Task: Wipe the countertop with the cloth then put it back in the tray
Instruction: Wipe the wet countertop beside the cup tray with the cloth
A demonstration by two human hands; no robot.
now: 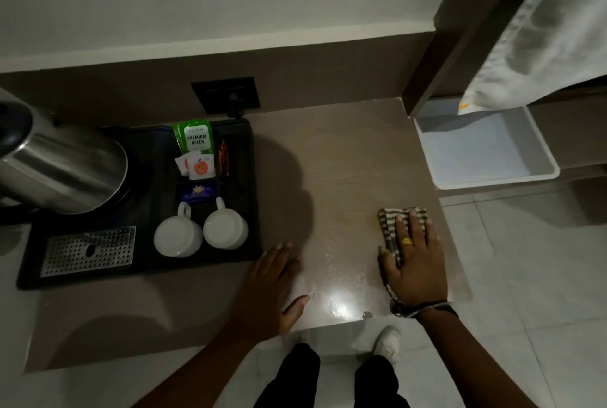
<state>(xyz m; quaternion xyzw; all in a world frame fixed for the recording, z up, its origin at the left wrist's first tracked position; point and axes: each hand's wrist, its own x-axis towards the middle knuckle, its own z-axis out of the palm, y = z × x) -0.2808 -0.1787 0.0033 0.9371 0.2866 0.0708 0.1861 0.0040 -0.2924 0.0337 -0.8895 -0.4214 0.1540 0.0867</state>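
- Nearest the lens: dark trouser legs and a white shoe [387,342] on pale floor tiles, just below the counter's front edge.
- Brown countertop [345,161] filling mid-frame, glossy and streaked with wet near the front edge, matte toward the back wall.
- Black hospitality tray [144,273] on the counter's left part, well apart from the cloth; steel kettle [62,171] at its left, perforated drip grille [88,251] at the front, two white cups [200,233] upside down side by side, sachets in small compartments behind them, among them a green tea packet [193,138].
- White bin [486,151] below and beyond the counter's right end, apparently empty, a pale hanging fabric overlapping its far corner.
- Right hand [415,263], ring on one finger, spread flat and pressing on the striped cloth [389,227]; fingers extended, pinning rather than gripping.
- Cloth folded, long axis running front to back, at the counter's right edge, under the right hand and far from the left.
- Left hand [276,286] open, palm down on bare counter just right of the tray's near corner, holding nothing.
- Judged: wiping under way; return to the tray means carrying the cloth leftward across the counter, past the left hand.
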